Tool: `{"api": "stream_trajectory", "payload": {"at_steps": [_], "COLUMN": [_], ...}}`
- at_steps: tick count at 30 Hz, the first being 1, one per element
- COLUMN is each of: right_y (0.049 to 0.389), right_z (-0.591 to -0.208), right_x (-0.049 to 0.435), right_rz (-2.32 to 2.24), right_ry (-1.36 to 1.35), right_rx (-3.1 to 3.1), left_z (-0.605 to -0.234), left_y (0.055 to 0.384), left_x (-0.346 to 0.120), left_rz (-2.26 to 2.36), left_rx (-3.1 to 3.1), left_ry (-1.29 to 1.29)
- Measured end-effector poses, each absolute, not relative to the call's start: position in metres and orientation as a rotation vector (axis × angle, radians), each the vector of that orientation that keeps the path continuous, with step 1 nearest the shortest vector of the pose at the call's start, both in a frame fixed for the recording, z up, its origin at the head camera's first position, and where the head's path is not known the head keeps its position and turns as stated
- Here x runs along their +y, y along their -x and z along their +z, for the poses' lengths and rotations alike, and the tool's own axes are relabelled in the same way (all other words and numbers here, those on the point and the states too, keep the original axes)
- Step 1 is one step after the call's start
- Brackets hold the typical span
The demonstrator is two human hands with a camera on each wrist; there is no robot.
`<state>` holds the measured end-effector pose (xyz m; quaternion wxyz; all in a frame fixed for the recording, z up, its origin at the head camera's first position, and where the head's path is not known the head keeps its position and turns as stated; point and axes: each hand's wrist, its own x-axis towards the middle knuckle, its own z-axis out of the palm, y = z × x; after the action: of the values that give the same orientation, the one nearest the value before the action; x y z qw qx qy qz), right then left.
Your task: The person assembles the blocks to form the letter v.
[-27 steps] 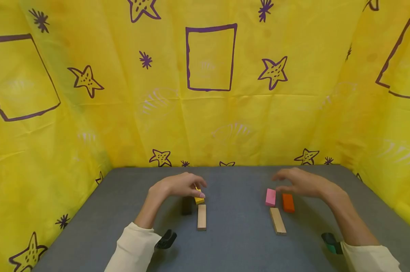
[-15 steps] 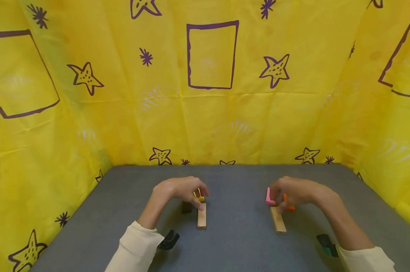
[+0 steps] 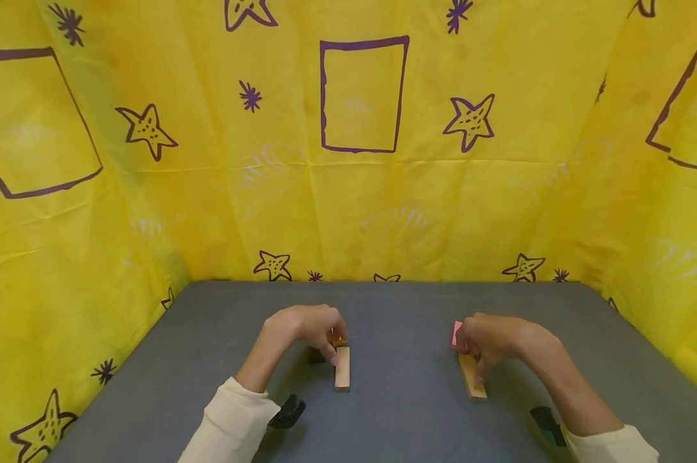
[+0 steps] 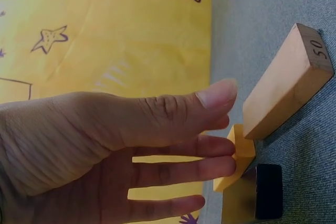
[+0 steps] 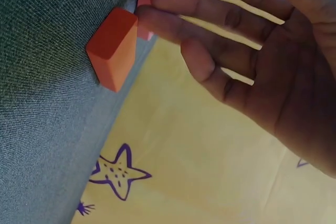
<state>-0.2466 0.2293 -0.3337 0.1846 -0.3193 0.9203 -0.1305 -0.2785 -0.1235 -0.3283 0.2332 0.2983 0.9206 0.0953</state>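
My left hand (image 3: 312, 326) hovers over the far end of a plain wooden block (image 3: 342, 372), thumb by its left edge. The left wrist view shows its fingers fairly straight with a gap to that block, which is marked "50". Beyond the fingertips lie a yellow block (image 4: 243, 148) and a dark block (image 4: 269, 192). My right hand (image 3: 493, 337) is over a second wooden block (image 3: 469, 376), thumb along its right side; whether it touches is unclear. Its fingers stretch past an orange block (image 5: 113, 51), hidden in the head view, towards a pink block (image 3: 456, 335).
The blocks lie in two groups on a grey cloth-covered table (image 3: 400, 411). A yellow patterned curtain (image 3: 360, 212) rises behind the table and along both sides. A dark wrist device (image 3: 287, 411) hangs under the left wrist, another (image 3: 548, 426) under the right.
Both hands have come nearer and lower, from over the coloured blocks to the wooden ones. The right hand has also moved left and now covers the orange block. The blocks lie where they were.
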Motion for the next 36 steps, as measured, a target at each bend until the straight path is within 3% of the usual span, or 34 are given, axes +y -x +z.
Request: {"api": "stream_trajectory", "payload": {"at_steps": [8, 25, 36], "right_y": [0.244, 0.239, 0.236], "right_z": [-0.335, -0.346, -0.346], "right_x": [0.225, 0.208, 0.205], "right_rz": [-0.283, 0.027, -0.094], "right_ry": [0.73, 0.735, 0.692], "right_rx": [2.588, 2.685, 2.687], "left_z": [-0.33, -0.338, -0.349], "left_y": [0.274, 0.259, 0.255], "left_x": [-0.116, -0.088, -0.074], "left_rz": [0.171, -0.203, -0.166], "left_rx": [2.541, 2.645, 2.739], "left_ry": [-0.825, -0.733, -0.731]}}
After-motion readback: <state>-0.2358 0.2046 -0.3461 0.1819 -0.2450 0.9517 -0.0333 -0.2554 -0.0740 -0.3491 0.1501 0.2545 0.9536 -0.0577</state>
